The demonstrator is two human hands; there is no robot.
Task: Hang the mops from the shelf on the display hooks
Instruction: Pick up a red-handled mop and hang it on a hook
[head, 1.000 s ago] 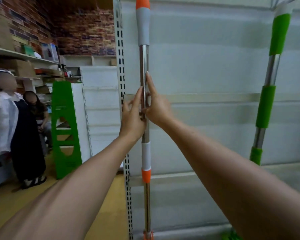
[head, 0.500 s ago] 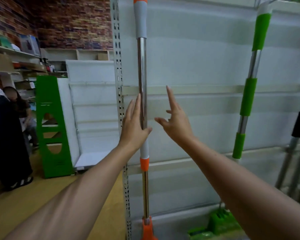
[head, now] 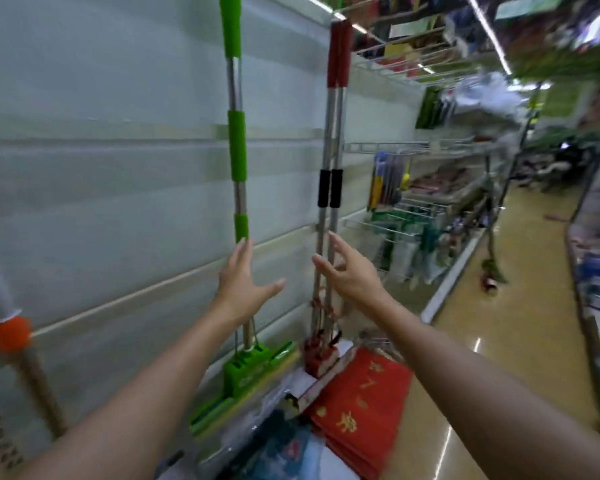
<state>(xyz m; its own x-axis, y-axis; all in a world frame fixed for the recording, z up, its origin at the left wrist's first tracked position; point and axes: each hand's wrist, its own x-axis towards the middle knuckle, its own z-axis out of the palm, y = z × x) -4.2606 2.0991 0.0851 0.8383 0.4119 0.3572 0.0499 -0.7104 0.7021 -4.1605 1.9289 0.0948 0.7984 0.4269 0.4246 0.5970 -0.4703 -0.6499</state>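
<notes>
A green-handled mop [head: 237, 143] hangs upright against the white back panel, its green head [head: 246, 370] low near the bottom shelf. Two red-and-black-handled mops [head: 331, 140] hang side by side to its right. The orange-and-grey mop [head: 0, 306] shows blurred at the far left edge. My left hand [head: 245, 282] is open with fingers spread, its fingertips just below the green mop's lowest grip. My right hand [head: 347, 271] is open too, fingers straight, right in front of the red mops' shafts. Neither hand holds anything.
Red packaged goods [head: 364, 407] and clear-wrapped items lie on the bottom shelf below the mops. Wire racks [head: 406, 216] with hanging goods run along the right. A yellow floor aisle [head: 499, 306] stretches away, with shelving on its far right side.
My hands let go of the orange mop and are off it. The view swung right: the orange mop is now at the far left, and both hands are out by the green and red mops.
</notes>
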